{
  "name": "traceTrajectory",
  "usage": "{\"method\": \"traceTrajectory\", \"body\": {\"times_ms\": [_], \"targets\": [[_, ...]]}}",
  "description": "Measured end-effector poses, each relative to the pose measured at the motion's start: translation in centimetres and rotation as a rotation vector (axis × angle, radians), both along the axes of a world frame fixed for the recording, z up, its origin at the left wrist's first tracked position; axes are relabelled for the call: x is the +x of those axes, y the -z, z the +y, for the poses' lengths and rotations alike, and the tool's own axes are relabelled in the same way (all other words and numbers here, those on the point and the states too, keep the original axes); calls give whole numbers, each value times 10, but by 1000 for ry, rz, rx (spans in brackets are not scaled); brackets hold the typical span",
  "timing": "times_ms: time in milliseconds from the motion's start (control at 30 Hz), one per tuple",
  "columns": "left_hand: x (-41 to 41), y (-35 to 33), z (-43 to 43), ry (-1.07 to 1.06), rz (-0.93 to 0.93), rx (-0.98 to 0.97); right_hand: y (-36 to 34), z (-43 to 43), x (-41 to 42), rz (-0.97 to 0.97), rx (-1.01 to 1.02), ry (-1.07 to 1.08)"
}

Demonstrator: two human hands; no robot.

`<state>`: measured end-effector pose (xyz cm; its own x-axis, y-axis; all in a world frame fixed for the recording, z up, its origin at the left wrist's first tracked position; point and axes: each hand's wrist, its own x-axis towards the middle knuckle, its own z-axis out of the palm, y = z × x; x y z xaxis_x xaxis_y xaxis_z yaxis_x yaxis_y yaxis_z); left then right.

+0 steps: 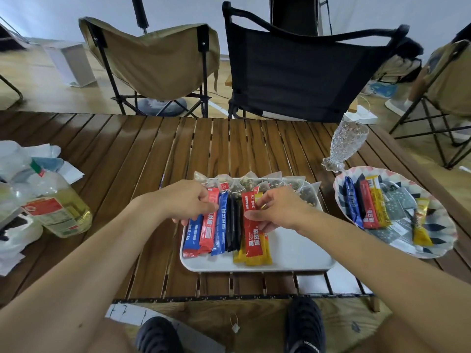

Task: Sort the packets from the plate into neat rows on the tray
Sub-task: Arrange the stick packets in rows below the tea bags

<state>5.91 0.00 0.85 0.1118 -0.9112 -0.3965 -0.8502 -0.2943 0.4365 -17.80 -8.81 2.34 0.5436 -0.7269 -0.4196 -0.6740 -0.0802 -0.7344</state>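
- The counter (142, 154) is a brown slatted wood roll-top kind, with gaps between the slats.
- A white rectangular tray (293, 261) sits pretty much dead centre, near the front edge.
- A patterned plate (443, 225) is just right of the tray, close but not touching as far as I can tell.
- A cut-glass tumbler (346, 143) stands upright right behind the plate.
- Way over on the left, a plastic bottle (58, 215) of yellowish liquid lies tipped over.
- Crumpled plastic bags (15, 159) are bunched around the bottle at the left edge.
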Motion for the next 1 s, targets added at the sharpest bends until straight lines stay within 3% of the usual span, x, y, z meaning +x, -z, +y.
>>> {"method": "traceTrajectory", "body": {"times_ms": [500,667,1000], "targets": [[1,2,1,-29,16,-7,15,1,10,181,-345,-105],[2,1,2,-32,18,-5,7,0,0,259,-359,-235],[-7,-6,4,-39,38,-26,15,-3,-1,231,-369,-249]]}}
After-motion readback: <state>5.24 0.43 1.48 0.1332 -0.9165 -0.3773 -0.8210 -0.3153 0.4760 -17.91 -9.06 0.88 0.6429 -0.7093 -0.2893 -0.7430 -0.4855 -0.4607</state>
